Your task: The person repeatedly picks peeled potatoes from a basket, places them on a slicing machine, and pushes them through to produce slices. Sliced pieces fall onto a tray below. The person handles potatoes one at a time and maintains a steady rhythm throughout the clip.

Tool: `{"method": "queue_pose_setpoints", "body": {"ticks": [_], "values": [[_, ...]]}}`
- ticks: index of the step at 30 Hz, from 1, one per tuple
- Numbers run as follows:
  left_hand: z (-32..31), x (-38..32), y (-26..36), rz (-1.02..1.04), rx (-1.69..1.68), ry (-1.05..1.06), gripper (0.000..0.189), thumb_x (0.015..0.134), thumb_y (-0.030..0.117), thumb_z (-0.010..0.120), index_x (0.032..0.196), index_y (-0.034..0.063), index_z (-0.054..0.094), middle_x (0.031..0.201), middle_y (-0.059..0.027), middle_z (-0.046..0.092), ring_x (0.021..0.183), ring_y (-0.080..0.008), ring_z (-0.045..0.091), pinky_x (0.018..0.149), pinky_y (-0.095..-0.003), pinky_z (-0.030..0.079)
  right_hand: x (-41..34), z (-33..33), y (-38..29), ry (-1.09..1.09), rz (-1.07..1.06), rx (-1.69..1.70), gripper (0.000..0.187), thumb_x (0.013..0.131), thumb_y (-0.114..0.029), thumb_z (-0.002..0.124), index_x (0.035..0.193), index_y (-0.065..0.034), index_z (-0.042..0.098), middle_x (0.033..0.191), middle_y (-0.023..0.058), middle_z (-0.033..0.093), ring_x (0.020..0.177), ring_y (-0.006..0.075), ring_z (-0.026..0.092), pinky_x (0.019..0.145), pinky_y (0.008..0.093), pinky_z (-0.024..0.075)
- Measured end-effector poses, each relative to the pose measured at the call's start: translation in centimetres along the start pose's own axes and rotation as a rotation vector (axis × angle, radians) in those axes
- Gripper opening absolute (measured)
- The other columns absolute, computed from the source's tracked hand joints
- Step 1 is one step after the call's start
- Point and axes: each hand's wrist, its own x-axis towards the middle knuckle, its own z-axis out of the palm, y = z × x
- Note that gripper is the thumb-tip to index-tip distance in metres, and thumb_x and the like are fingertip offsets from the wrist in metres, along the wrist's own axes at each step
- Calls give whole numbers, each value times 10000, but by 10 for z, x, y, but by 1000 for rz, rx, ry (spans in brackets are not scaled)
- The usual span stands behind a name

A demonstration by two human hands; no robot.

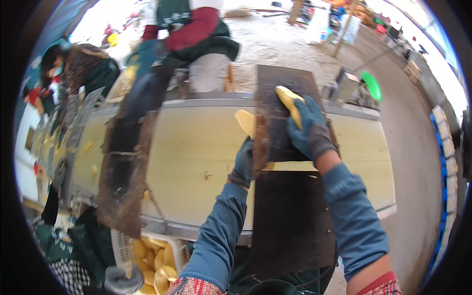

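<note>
My right hand (308,129), in a blue and grey work glove, grips a long, pale yellow peeled piece of produce (285,96) against the upper dark board (274,143). My left hand (243,162), gloved alike, is beside that board's left edge, its fingers partly hidden there. A flat yellow slice (244,121) rises from its fingertips. The board spans a cream conveyor belt (199,155). Across it runs a gap, with a bit of yellow showing at its left end. Closer to me lies a lower black panel (291,221).
A second dark board (121,188) crosses the belt on the left. Below it, a white plastic basket (180,252) holds several yellow pieces, near a co-worker's grey glove (123,280). Other people work along the far side. A green basin (371,86) and a blue pallet (438,184) are right.
</note>
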Motion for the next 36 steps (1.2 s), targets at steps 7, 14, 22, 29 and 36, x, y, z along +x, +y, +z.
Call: {"method": "queue_pose_setpoints", "body": {"ticks": [7, 14, 22, 29, 36], "values": [[-13, -151, 87, -279, -284, 273, 583, 1066, 373, 667, 1524, 52, 502, 1330, -150, 685, 1034, -230, 710, 893, -373, 595, -127, -62, -55, 64, -141, 86, 626, 900, -75, 712, 1490, 32, 532, 1562, 350, 450, 1425, 554, 453, 1197, 568, 398], [14, -239, 165, -226, -209, 411, 485, 1094, 387, 634, 1440, 54, 561, 1199, -130, 727, 891, -198, 699, 726, -350, 602, -233, -102, -127, -128, -101, 171, 729, 857, -119, 749, 1522, 28, 490, 1598, 369, 382, 1460, 598, 379, 1206, 639, 339], [60, -284, 211, -95, -141, 424, 447, 1100, 389, 626, 1384, 44, 632, 1167, -100, 743, 906, -205, 698, 772, -335, 591, -146, -233, -278, 328, -457, 458, 830, 949, -211, 694, 1617, 110, 321, 1711, 325, 279, 1600, 491, 262, 1295, 540, 226], [87, -293, 227, -47, -200, 240, 534, 1110, 411, 612, 1500, 53, 539, 1312, -98, 707, 1011, -163, 693, 872, -315, 576, -153, -260, -287, 179, -605, 438, 714, 1014, -206, 658, 1581, 120, 372, 1631, 381, 357, 1498, 517, 413, 1233, 537, 344], [124, -290, 221, 56, -185, 300, 566, 1126, 280, 597, 1607, 17, 454, 1488, -87, 604, 1327, -170, 593, 1137, -330, 482, -252, -146, -228, -320, -166, 1199, 584, 1100, -107, 589, 1619, 40, 366, 1524, 121, 527, 1334, 224, 561, 1107, 366, 477]]}}
